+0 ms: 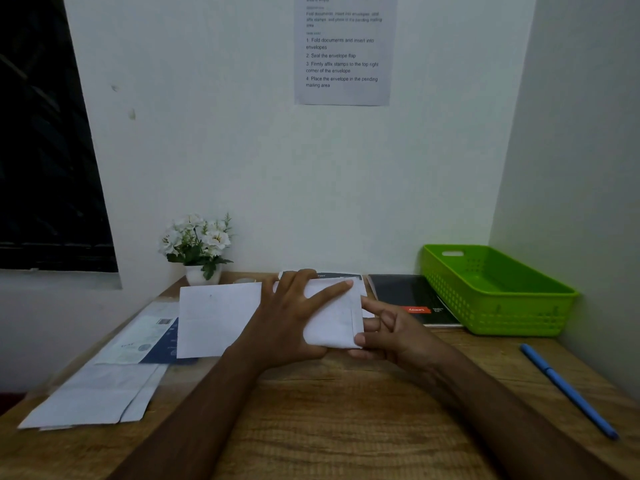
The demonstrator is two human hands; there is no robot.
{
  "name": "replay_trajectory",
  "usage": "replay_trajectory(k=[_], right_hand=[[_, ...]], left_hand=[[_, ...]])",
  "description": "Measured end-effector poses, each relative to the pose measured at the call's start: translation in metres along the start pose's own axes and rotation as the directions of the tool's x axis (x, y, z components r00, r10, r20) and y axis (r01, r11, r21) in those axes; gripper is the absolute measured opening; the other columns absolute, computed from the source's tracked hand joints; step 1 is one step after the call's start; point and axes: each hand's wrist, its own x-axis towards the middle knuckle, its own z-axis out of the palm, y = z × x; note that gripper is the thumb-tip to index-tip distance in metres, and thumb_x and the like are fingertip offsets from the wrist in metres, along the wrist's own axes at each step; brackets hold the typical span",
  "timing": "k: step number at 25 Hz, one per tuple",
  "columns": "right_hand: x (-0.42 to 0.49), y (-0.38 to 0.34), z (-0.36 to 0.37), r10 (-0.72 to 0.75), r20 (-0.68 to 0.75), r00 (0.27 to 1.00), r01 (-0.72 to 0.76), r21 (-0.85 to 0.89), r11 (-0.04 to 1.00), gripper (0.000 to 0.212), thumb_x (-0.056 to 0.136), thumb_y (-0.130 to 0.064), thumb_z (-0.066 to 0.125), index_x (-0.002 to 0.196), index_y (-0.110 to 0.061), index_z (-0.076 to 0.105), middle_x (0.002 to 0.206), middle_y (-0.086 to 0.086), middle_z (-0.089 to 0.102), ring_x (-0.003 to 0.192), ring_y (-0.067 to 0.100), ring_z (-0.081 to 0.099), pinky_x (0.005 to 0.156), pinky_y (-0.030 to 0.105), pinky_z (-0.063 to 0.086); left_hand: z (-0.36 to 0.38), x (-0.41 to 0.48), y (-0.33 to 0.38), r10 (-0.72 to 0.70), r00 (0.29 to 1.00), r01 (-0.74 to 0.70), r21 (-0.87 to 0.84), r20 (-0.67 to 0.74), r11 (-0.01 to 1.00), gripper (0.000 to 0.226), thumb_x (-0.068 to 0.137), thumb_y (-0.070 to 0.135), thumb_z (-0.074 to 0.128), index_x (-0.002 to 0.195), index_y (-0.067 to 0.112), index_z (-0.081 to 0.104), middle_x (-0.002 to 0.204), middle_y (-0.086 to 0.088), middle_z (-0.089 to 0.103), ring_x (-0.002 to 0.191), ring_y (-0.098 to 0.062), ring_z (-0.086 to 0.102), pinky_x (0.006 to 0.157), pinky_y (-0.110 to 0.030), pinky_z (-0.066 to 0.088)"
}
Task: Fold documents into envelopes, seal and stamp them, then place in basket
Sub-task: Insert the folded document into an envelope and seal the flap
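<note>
Wooden tabletop: left hand, fingers straight, flattens white paper envelope; right hand pinches its edge nearest green plastic basket.

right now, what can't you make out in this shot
Head view: whether the white paper is an envelope or a folded document; the left hand and right hand cover much of it.
Wall sheet: top cut off by the frame edge, small print blurred.
Dark booklet behind the hands: mostly hidden, title too small.
</note>
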Motion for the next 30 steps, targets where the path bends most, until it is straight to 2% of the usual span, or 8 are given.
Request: replay_trajectory(k=[7, 11, 14, 18, 22, 25, 28, 30], right_hand=[[0.001, -0.002, -0.002, -0.12, -0.075, 0.99, 0.122, 0.035, 0.992, 0.056, 0.082, 0.013, 0.06, 0.129, -0.015, 0.053, 0.115, 0.017, 0.069, 0.105, 0.031, 0.067, 0.071, 0.03, 0.06], [0.002, -0.008, -0.003, -0.258, -0.243, 0.935, 0.287, 0.092, 0.953, 0.057, 0.075, 0.008, 0.064, 0.128, -0.01, 0.055, 0.111, 0.013, 0.072, 0.1, 0.027, 0.07, 0.07, 0.027, 0.06], [0.0, -0.009, 0.001, -0.431, -0.386, 0.816, 0.408, -0.142, 0.902, 0.05, 0.08, 0.013, 0.062, 0.125, -0.009, 0.058, 0.112, 0.011, 0.071, 0.099, 0.02, 0.07, 0.069, 0.026, 0.059], [0.002, 0.006, 0.01, -0.708, -0.164, 0.687, 0.376, -0.753, 0.539, 0.063, 0.086, 0.007, 0.061, 0.128, -0.039, 0.051, 0.125, -0.02, 0.06, 0.112, -0.001, 0.061, 0.09, 0.021, 0.053], [0.011, 0.016, 0.019, -0.713, -0.01, 0.701, 0.349, -0.867, 0.356, 0.065, 0.089, -0.007, 0.062, 0.144, -0.033, 0.036, 0.147, -0.02, 0.039, 0.141, -0.001, 0.027, 0.112, 0.029, 0.034], [0.014, 0.019, 0.025, -0.622, 0.127, 0.772, 0.341, -0.91, 0.237, 0.072, 0.089, -0.02, 0.063, 0.148, -0.034, 0.023, 0.155, -0.018, 0.023, 0.145, -0.005, 0.011, 0.115, 0.029, 0.023], [0.016, 0.019, 0.022, -0.581, 0.189, 0.792, 0.34, -0.927, 0.161, 0.059, 0.093, -0.034, 0.056, 0.146, -0.038, 0.03, 0.155, -0.016, 0.027, 0.145, -0.002, 0.015, 0.118, 0.03, 0.014], [0.019, 0.019, 0.011, -0.692, -0.015, 0.722, 0.201, -0.952, 0.23, 0.041, 0.091, -0.04, 0.053, 0.131, -0.04, 0.051, 0.139, -0.014, 0.053, 0.132, 0.002, 0.04, 0.112, 0.033, 0.023]], left_hand=[[-0.001, 0.003, 0.009, 0.012, 0.996, -0.017, -0.057, -0.093, 0.998, 0.095, 0.07, 0.075, 0.052, 0.148, 0.031, 0.019, 0.155, -0.008, 0.016, 0.139, -0.023, 0.019, 0.107, -0.048, 0.015], [-0.008, 0.005, 0.017, -0.034, 0.979, -0.013, -0.229, -0.199, 0.973, 0.077, 0.08, 0.062, 0.055, 0.143, 0.026, 0.029, 0.145, -0.001, 0.032, 0.131, -0.015, 0.031, 0.104, -0.038, 0.028], [-0.01, 0.008, 0.03, -0.11, 0.979, 0.0, -0.536, -0.173, 0.844, 0.07, 0.081, 0.047, 0.064, 0.139, 0.021, 0.035, 0.14, 0.003, 0.043, 0.128, -0.006, 0.039, 0.103, -0.028, 0.039], [-0.004, 0.007, 0.047, -0.188, 0.981, 0.074, -0.824, -0.04, 0.561, 0.073, 0.081, 0.039, 0.068, 0.142, 0.031, 0.029, 0.139, 0.017, 0.043, 0.124, 0.0, 0.045, 0.089, -0.016, 0.048], [-0.005, 0.008, 0.049, -0.381, 0.923, 0.114, -0.911, -0.05, 0.397, 0.052, 0.084, 0.029, 0.066, 0.127, 0.04, 0.038, 0.124, 0.023, 0.053, 0.114, 0.001, 0.054, 0.082, -0.016, 0.051], [-0.003, 0.009, 0.04, -0.535, 0.834, 0.125, -0.898, -0.135, 0.421, 0.035, 0.09, 0.016, 0.058, 0.123, 0.024, 0.049, 0.114, 0.011, 0.062, 0.106, -0.004, 0.061, 0.074, -0.02, 0.056], [0.002, 0.007, 0.024, -0.626, 0.762, 0.16, -0.888, -0.166, 0.43, 0.026, 0.095, 0.007, 0.049, 0.12, 0.011, 0.054, 0.107, -0.006, 0.066, 0.094, -0.011, 0.066, 0.069, -0.028, 0.058], [-0.002, 0.007, 0.018, -0.666, 0.722, 0.144, -0.901, -0.187, 0.41, 0.022, 0.096, 0.003, 0.044, 0.113, 0.012, 0.055, 0.097, -0.008, 0.066, 0.084, -0.018, 0.067, 0.06, -0.036, 0.059]])
